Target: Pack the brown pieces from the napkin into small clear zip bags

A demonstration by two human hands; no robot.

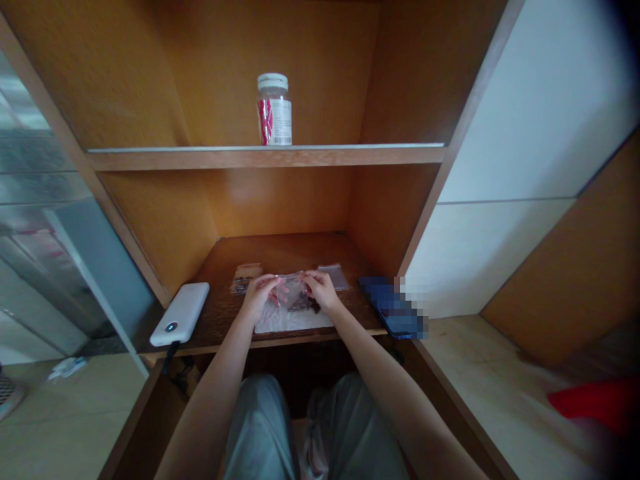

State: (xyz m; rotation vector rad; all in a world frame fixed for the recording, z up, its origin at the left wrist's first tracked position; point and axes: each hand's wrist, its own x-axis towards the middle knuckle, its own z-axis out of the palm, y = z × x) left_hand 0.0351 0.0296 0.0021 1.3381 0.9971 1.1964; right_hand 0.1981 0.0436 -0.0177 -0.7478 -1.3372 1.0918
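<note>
Between my two hands is a small clear plastic bag, gripped near its top edge. My left hand pinches its left side and my right hand pinches its right side. Below them a white sheet lies at the shelf's front edge, with small dark pieces on it or showing through the bag; which, I cannot tell. Left of my left hand lies a stack of clear bags with dark contents. Behind my right hand lies another flat clear bag.
A white power bank with a black cable stands at the shelf's left front. A dark blue phone, partly blurred out, overhangs the right front edge. On the upper shelf is a white-capped jar. Cabinet side walls flank my hands.
</note>
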